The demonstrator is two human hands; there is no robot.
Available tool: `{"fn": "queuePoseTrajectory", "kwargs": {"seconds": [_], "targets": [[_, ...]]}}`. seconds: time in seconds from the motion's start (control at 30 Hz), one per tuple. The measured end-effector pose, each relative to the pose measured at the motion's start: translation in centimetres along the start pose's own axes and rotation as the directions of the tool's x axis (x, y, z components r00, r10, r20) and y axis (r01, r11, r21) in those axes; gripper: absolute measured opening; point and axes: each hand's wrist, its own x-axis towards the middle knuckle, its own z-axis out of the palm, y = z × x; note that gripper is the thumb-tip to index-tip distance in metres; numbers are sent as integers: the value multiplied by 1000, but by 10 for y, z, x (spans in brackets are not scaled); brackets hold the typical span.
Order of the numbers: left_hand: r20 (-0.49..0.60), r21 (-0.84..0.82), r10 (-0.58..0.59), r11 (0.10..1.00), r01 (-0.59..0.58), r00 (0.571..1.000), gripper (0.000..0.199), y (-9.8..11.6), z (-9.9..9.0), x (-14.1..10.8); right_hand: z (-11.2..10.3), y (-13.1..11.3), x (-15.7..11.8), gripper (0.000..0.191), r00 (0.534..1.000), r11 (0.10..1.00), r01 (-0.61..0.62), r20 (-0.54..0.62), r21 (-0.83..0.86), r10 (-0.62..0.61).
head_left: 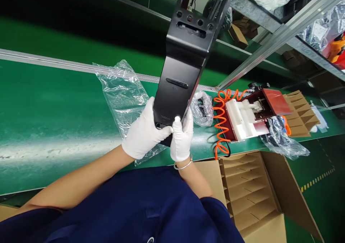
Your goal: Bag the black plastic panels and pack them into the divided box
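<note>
A long black panel (pixel 175 81), perhaps a car centre console, is held up in front of me, its far end rising toward the top of the view. It has a row of round holes and slots. My left hand (pixel 144 129), in a white glove, grips the near left edge, thumb on the face. Also gloved, my right hand (pixel 182 136) holds the near right edge, its thumb close to the left one. The fingers behind the panel are hidden. Beneath and to the left lies a clear plastic bag (pixel 122 92) on the green table (pixel 54 110).
Right of the panel is a plastic-wrapped part (pixel 202 108). Farther right stand a coiled orange air hose (pixel 220 119) and a red-and-white fixture (pixel 242 119). A divided cardboard box (pixel 250 189) is open at my right. A metal frame post (pixel 250 52) rises behind.
</note>
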Motion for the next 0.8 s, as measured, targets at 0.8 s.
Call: {"fn": "queuePoseTrajectory", "kwargs": {"seconds": [0.8], "targets": [[-142,-659,-192,750,52,971,37,2,-9,15,-6,-3,8,60,925,991,30,379,-132,23]]}}
